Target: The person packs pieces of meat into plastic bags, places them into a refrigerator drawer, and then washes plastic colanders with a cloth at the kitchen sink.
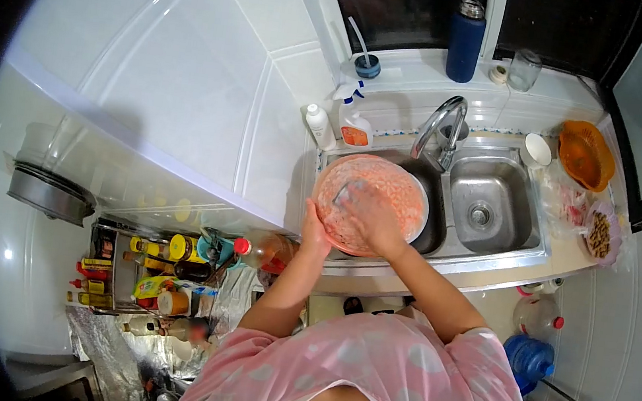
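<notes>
An orange-pink plastic basin (pixel 330 171) sits over the left sink bowl, its inside covered with whitish suds or speckles. My left hand (pixel 316 228) grips the basin's near left rim, thumb up along the edge. Inside the basin is my right hand (pixel 370 214), back upward, with its fingers pressed toward the left inner side. At its fingertips shows a small greyish thing, too blurred to name. A white rim (pixel 423 205) shows at the basin's right edge; I cannot tell whether it belongs to another vessel.
Behind the basin stand a chrome faucet (pixel 448 132), a spray bottle (pixel 355 124) and a white bottle (pixel 320 126). To the right are the second sink bowl (pixel 490 191), a white bowl (pixel 536 151) and an orange basket (pixel 587 155). Sauce bottles (pixel 185 248) crowd the lower left.
</notes>
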`<state>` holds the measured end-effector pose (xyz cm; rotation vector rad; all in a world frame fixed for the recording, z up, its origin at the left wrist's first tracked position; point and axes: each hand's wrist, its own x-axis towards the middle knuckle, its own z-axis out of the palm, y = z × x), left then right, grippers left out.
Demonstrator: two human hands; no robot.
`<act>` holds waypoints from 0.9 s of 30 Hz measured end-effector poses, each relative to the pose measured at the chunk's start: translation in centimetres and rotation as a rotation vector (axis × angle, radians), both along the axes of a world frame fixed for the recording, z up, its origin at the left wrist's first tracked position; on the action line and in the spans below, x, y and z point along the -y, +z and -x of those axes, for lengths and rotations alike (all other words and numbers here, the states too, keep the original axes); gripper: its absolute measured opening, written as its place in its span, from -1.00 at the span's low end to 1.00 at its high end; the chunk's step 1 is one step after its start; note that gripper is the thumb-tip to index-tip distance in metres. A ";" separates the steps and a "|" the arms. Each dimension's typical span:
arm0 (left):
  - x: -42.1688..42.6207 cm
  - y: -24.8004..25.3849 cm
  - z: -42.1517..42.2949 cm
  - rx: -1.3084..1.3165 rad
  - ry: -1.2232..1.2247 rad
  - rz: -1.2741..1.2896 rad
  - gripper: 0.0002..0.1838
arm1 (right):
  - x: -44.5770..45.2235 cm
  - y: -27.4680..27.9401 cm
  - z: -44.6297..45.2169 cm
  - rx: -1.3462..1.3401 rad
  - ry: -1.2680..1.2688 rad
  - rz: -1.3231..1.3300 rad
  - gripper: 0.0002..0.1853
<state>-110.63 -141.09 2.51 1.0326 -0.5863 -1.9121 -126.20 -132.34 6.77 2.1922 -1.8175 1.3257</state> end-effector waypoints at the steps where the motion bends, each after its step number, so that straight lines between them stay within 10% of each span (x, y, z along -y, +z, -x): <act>1: 0.4 -0.5 -0.4 -0.023 0.000 0.011 -0.39 | 0.5 0.3 0.6 -0.035 -0.023 -0.026 -0.57; 10: -1.8 2.7 -0.3 0.414 -0.029 0.344 -0.36 | 2.3 -4.1 6.0 0.641 -0.336 -0.203 -0.66; 27: -0.8 1.3 0.5 0.466 -0.119 0.566 -0.38 | -0.1 3.3 -1.3 -0.073 0.091 0.121 -0.69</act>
